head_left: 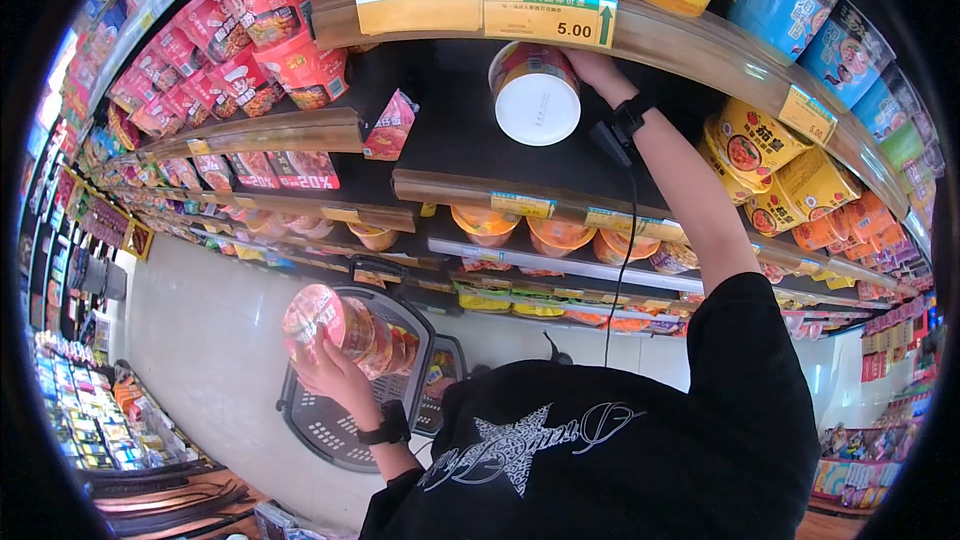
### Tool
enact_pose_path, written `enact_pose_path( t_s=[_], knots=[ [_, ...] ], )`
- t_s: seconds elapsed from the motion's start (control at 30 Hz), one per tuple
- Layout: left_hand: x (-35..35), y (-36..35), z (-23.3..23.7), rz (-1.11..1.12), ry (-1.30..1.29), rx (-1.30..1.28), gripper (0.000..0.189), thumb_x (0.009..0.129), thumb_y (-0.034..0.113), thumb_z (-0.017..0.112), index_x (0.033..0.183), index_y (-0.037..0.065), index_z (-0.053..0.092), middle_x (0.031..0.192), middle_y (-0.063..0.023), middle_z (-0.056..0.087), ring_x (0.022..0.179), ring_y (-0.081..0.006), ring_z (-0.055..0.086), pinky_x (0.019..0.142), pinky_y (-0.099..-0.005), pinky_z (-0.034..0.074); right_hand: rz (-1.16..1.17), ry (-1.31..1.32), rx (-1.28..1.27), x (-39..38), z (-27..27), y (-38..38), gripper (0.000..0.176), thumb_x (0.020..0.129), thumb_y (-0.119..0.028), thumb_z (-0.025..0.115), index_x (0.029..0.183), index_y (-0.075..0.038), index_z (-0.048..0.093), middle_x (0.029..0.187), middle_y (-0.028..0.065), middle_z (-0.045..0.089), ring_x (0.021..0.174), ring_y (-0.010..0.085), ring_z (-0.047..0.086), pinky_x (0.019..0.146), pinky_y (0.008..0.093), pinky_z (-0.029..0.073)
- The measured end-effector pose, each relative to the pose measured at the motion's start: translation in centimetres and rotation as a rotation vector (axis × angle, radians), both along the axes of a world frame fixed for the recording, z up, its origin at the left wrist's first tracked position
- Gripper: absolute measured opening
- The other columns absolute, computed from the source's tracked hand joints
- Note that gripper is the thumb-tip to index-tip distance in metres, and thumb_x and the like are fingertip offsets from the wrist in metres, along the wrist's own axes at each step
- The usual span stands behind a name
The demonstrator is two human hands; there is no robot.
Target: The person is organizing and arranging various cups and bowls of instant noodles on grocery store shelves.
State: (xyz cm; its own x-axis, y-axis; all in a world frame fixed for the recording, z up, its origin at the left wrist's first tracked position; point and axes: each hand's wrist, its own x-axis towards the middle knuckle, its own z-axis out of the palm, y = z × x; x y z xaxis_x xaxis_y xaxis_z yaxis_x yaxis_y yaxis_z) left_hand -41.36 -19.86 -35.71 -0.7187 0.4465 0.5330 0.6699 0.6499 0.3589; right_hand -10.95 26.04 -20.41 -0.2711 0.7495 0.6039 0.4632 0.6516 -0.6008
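My right hand (pixel 598 68) reaches up into a dark, mostly bare shelf bay and grips a noodle cup (pixel 535 92), whose white round bottom faces the camera. My left hand (pixel 335 368) is low at the left and holds a stack of pink and orange noodle cups (pixel 345 328) wrapped in clear film, just above a black shopping basket (pixel 330 430). Both wrists wear black bands, and a thin cable hangs from the right one.
Red noodle cups (pixel 265 30) fill the shelves at upper left, yellow cups (pixel 775 155) the right. A single pink packet (pixel 390 128) stands in the bare bay. A price tag reading 5.00 (pixel 550 18) is on the shelf edge above. Orange bowls (pixel 555 233) line a lower shelf.
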Motion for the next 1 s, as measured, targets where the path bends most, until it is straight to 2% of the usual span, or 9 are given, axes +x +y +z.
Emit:
enact_pose_path(
  t_s=[0.17,0.27,0.3,0.4,0.43,0.53,0.67,0.73,1.0],
  knots=[
    [-1.0,-0.7,-0.7,-0.131,-0.014,0.065,0.036,0.089,0.023,0.051,0.123,0.014,0.055,0.131,-0.0172,0.041,0.123,-0.0370,0.035,0.101,-0.0468,0.025,0.024,-0.015,-0.057,-0.3,0.7,-1.2,0.037,0.093,-0.030,0.043,0.116,-0.002,0.054,0.120,0.0192,0.055,0.114,0.0304,0.050,0.096,0.0388,0.037],
    [0.3,-0.2,-0.5,-0.058,-0.121,0.355,0.052,0.084,0.019,0.057,0.132,0.004,0.042,0.131,-0.0217,0.036,0.122,-0.0365,0.035,0.100,-0.0458,0.026,0.024,-0.036,0.042,-0.5,0.3,-0.7,0.036,0.093,-0.029,0.043,0.115,-0.003,0.054,0.119,0.0194,0.055,0.114,0.0316,0.050,0.095,0.0390,0.038],
    [0.2,-0.4,-1.0,-0.011,-0.084,0.313,0.066,0.083,0.019,0.060,0.137,-0.003,0.028,0.135,-0.0231,0.031,0.124,-0.0329,0.034,0.101,-0.0438,0.027,-0.026,-0.054,0.059,-0.4,0.1,-0.7,0.035,0.092,-0.029,0.044,0.114,-0.003,0.055,0.117,0.0193,0.056,0.112,0.0322,0.051,0.094,0.0395,0.039],
    [0.7,-0.3,-2.5,-0.023,-0.404,0.642,0.067,0.084,0.019,0.059,0.137,-0.004,0.024,0.135,-0.0201,0.032,0.124,-0.0288,0.034,0.101,-0.0399,0.029,-0.204,-0.116,0.164,0.2,0.3,-2.3,0.033,0.090,-0.027,0.046,0.110,-0.004,0.058,0.112,0.0187,0.059,0.107,0.0337,0.053,0.091,0.0410,0.040],
    [0.8,-0.3,-2.4,-0.126,-0.704,0.862,0.067,0.086,0.021,0.057,0.137,-0.003,0.022,0.134,-0.0173,0.035,0.123,-0.0256,0.037,0.102,-0.0364,0.031,-0.274,-0.143,0.236,0.8,0.6,-2.8,0.032,0.089,-0.026,0.047,0.108,-0.004,0.059,0.110,0.0184,0.060,0.105,0.0340,0.054,0.090,0.0415,0.041],
    [1.1,-1.0,-1.6,-0.244,-1.013,1.090,0.063,0.088,0.023,0.054,0.136,-0.002,0.024,0.130,-0.0158,0.040,0.119,-0.0248,0.042,0.100,-0.0366,0.033,-0.460,-0.297,0.372,3.3,1.9,-5.4,0.027,0.086,-0.024,0.048,0.100,-0.005,0.062,0.098,0.0153,0.063,0.097,0.0339,0.057,0.082,0.0438,0.044],
    [-1.1,-2.6,-2.0,-0.280,-1.398,1.185,0.051,0.091,0.028,0.048,0.130,0.000,0.034,0.124,-0.0120,0.047,0.114,-0.0203,0.047,0.097,-0.0347,0.035,-0.485,-0.587,0.414,5.7,4.1,-10.6,0.019,0.084,-0.021,0.052,0.092,-0.008,0.062,0.093,0.0111,0.063,0.087,0.0305,0.060,0.074,0.0408,0.048],
    [-1.4,-2.6,-2.2,-0.307,-1.397,1.153,0.049,0.091,0.030,0.047,0.129,0.001,0.036,0.122,-0.0109,0.049,0.113,-0.0188,0.048,0.096,-0.0341,0.035,-0.436,-0.698,0.592,6.4,3.4,-12.8,0.015,0.083,-0.019,0.053,0.092,-0.009,0.061,0.094,0.0102,0.063,0.085,0.0281,0.061,0.072,0.0381,0.050],
    [-0.9,-2.1,-2.8,-0.334,-1.303,1.018,0.053,0.091,0.032,0.046,0.131,-0.001,0.034,0.122,-0.0119,0.048,0.115,-0.0193,0.045,0.097,-0.0339,0.034,-0.562,-0.863,0.443,7.3,2.0,-16.8,0.026,0.074,-0.009,0.056,0.099,-0.011,0.058,0.091,0.0089,0.061,0.089,0.0261,0.061,0.066,0.0341,0.053]
  ],
)
